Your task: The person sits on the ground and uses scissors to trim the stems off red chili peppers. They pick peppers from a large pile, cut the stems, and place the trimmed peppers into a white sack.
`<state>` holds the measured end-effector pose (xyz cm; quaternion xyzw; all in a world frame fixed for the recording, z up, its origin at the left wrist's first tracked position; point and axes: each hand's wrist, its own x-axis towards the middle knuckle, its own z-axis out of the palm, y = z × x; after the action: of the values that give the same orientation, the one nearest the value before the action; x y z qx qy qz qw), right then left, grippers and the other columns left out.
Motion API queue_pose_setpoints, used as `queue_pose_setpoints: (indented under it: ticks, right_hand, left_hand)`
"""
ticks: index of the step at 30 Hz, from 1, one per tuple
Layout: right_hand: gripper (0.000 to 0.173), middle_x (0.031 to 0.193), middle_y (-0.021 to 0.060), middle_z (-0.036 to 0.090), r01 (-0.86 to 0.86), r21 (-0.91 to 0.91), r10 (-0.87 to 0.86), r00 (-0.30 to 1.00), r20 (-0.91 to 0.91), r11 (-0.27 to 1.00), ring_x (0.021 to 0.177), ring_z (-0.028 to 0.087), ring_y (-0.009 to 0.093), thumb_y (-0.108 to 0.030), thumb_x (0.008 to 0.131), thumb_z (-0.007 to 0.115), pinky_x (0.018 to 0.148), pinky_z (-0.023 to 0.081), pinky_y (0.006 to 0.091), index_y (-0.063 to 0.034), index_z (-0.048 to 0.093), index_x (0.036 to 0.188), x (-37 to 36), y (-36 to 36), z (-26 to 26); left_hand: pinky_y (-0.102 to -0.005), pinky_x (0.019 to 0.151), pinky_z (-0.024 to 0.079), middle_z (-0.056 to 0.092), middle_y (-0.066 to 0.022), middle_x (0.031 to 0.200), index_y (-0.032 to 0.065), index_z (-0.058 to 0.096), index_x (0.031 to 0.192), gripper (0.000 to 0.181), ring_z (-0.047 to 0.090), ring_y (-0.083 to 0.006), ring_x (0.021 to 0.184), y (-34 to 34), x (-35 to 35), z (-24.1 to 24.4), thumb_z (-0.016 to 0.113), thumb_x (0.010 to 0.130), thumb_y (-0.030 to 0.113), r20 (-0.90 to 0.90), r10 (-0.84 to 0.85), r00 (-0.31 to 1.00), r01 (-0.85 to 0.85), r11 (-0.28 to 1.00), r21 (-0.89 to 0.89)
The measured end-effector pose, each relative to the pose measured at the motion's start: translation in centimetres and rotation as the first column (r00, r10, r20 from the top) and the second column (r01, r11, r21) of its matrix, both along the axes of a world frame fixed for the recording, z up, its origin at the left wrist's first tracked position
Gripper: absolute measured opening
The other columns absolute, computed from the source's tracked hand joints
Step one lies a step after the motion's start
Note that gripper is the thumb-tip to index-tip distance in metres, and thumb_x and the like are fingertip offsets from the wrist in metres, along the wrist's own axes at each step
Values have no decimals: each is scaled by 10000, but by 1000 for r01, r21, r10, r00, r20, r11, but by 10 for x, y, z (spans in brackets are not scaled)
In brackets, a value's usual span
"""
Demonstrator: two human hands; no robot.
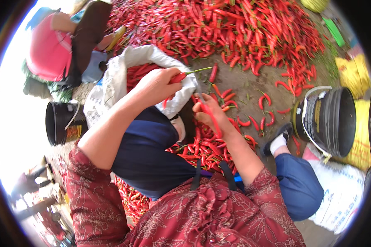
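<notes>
My left hand grips a red chili pepper whose long green stem points right. Another red tip shows beneath that hand. In my right hand is a red-handled cutting tool with a thin grey blade, angled up toward the stem but blurred. I cannot tell whether it is scissors or a knife. Under my left hand, an open white woven sack has red chilies inside. More loose chilies lie on the ground below my right forearm, between my legs.
A large heap of red chilies spreads ahead. Black buckets lie at right and left. Another person in pink sits at upper left. Yellow sacks and a white printed sack are at right.
</notes>
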<state>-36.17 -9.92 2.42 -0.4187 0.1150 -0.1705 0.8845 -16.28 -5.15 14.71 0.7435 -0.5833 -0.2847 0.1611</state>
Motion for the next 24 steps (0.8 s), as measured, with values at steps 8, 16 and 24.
queue_pose_setpoints:
  ticks: [8, 16, 24]
  right_hand:
    - [459, 962, 37, 625, 84, -125, -106, 978, -182, 989, 880, 555, 84, -181, 826, 696, 781, 460, 238, 1, 519, 1209, -15, 7, -11]
    - [262, 842, 119, 651, -219, -894, -873, 219, -436, 391, 723, 629, 334, -264, 775, 610, 610, 496, 451, -160, 596, 1015, -144, -65, -146]
    - [308, 883, 104, 615, -369, -905, -931, 206, -302, 213, 832, 603, 305, -135, 724, 669, 707, 503, 419, -165, 591, 1020, -217, -69, -179]
  left_hand:
    - [-310, 557, 476, 589, -99, 675, -19, 532, 1024, 218, 604, -163, 600, 4, -24, 14, 525, 829, 78, -92, -85, 992, 109, 945, 307]
    - [-342, 682, 432, 546, -120, 783, 8, 527, 905, 174, 537, -204, 733, 5, -21, 11, 594, 748, 35, 126, -169, 977, 169, 986, 14]
    - [-265, 659, 464, 590, -64, 799, -12, 576, 905, 190, 557, -116, 740, 0, -21, 8, 628, 724, 7, -13, -96, 995, 96, 970, 223]
